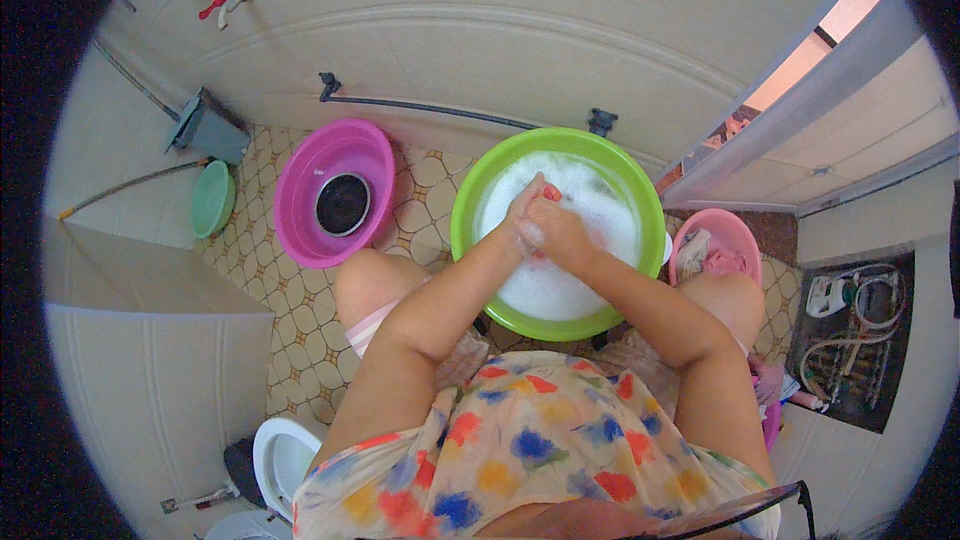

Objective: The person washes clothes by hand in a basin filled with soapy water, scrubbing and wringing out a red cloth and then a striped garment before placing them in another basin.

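My left hand and my right hand are pressed together above a green plastic basin. White foam covers most of the water in it. Small pieces of a red item show at the fingers, gripped between the two hands; what it is I cannot tell. Suds cling to the wrists and fingers. Faint reddish patches show in the foam just beside the hands. Part of the item is hidden by the hands.
A magenta basin holding a dark round bowl stands left. A pink basin with clothes is right. A small green basin, grey bin, wall pipe, and red-handled tap are further off.
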Available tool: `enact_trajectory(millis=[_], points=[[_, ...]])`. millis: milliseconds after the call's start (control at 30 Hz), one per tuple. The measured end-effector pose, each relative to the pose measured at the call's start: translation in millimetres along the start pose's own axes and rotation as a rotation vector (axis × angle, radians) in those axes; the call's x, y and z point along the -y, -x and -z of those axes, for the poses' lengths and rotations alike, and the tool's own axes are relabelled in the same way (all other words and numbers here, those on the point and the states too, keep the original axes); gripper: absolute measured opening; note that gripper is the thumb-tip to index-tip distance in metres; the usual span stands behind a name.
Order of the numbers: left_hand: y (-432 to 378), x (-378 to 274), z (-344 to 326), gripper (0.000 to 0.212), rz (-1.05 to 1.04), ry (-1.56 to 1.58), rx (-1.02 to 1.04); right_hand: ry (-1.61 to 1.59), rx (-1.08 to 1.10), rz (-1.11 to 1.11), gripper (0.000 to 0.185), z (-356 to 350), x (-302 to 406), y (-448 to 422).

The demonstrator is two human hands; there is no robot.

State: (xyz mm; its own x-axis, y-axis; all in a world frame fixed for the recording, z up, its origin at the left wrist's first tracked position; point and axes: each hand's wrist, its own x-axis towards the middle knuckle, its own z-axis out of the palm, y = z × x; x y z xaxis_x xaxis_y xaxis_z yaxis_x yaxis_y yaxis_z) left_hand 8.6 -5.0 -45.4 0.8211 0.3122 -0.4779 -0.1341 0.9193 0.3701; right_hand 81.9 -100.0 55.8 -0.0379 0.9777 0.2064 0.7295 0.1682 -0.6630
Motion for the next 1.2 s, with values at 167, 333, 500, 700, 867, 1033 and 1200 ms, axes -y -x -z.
enact_trajectory(millis=[167,333,500,700,867,1033,1200], points=[[19,12,-57,0.038,-0.068,0.238,0.062,0.389,0.186,-0.161,0.021,8,-31,-9],[26,4,-70,0.028,-0.223,-0.015,-0.366,0.299,-0.076,-0.319,0.027,22,-61,-17],[-24,5,2,0.022,-0.585,-0.269,-0.494,-0.342,-0.095,-0.403,0.028,11,-67,-10],[-16,2,-5,0.030,-0.385,0.028,-0.410,0.193,0.534,-0.554,0.046,10,-104,-6],[0,6,-27,0.034,-0.313,-0.019,-0.298,-0.027,0.072,-0.633,0.040,-17,-95,-10],[9,-5,-37,0.043,-0.122,0.131,-0.165,-0.339,-0.236,-0.409,0.030,-39,-69,-4],[35,-13,-51,0.043,-0.165,0.127,-0.111,-0.022,-0.040,-0.138,0.021,-3,11,2]])
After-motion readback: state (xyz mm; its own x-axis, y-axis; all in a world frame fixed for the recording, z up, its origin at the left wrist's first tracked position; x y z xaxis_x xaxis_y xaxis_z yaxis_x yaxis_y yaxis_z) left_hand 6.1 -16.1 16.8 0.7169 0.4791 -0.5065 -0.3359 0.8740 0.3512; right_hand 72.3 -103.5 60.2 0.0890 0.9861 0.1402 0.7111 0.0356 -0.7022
